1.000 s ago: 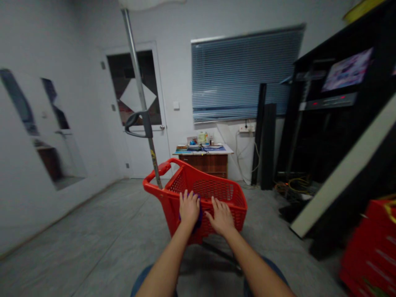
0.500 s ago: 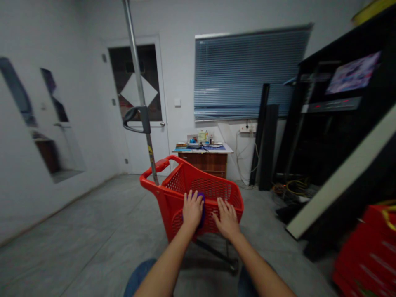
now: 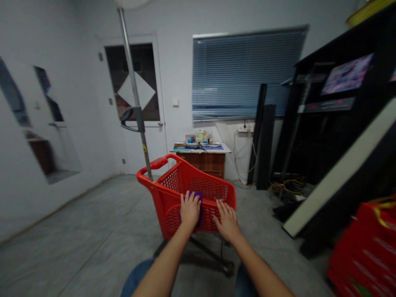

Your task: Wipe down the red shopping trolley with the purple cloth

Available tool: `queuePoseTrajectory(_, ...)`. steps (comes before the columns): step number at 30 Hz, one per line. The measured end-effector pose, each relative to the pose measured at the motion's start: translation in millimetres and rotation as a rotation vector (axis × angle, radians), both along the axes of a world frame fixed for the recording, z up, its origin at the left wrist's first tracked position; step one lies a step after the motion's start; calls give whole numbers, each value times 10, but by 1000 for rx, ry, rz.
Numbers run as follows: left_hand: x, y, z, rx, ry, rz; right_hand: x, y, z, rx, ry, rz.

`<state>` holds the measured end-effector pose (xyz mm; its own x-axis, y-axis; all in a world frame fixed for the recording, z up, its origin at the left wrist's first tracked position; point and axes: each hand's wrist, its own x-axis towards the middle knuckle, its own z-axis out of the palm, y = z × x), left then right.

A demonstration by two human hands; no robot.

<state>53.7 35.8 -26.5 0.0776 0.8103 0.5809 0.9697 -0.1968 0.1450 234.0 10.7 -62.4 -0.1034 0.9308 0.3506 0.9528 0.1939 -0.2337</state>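
At six o'clock in the view, a red shopping cart (image 3: 171, 200) is standing on the grey floor (image 3: 99, 218), its handle (image 3: 159, 163) pointing toward ten o'clock. The left hand (image 3: 189, 209) is lying flat, fingers spread, over a purple cloth (image 3: 200, 205) against the near side, while the right hand (image 3: 227, 219), at its three o'clock, is resting spread by the rim (image 3: 208, 201). At the cart's twelve o'clock, a drawered table (image 3: 201, 161) is carrying clutter (image 3: 199, 138).
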Motion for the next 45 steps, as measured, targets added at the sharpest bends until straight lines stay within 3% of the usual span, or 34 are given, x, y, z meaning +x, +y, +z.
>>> queuePoseTrajectory(3, 264, -33, -44, -35, 3, -82, -45, -3, 13, 1, -6, 17)
queuePoseTrajectory(5, 276, -27, -20, -37, 28, -127, -40, -5, 17, 1, -9, 28)
queuePoseTrajectory(8, 29, 11, 80, -20, 74, -125, -37, -14, 28, -8, -3, 42)
queuePoseTrajectory(11, -288, 48, 173, -10, 66, -24, -81, -29, 46, -15, 6, 31)
queuePoseTrajectory(13, -371, 55, 189, -12, 43, 29, -125, -36, 61, -19, 9, 22)
queuePoseTrajectory(16, -233, 34, 133, -29, 17, 41, -171, -27, 94, -43, 10, 31)
queuePoseTrajectory(20, 66, -2, 62, -62, 30, -58, -111, 11, 112, -75, 8, 61)
queuePoseTrajectory(23, 26, 17, 95, -62, 67, -107, 26, 22, 39, -32, -7, 90)
queuePoseTrajectory(29, -251, 73, 154, -40, 50, 9, 167, -7, -183, 59, 23, 68)
queuePoseTrajectory(37, 296, -39, 37, -91, 69, -189, 129, -19, -134, 68, 2, 64)
queuePoseTrajectory(40, 138, 17, 56, -77, 90, -188, 221, -36, -102, 74, -18, 71)
queuePoseTrajectory(45, -500, 141, 142, -29, 77, -63, 188, -72, -94, 72, 8, 34)
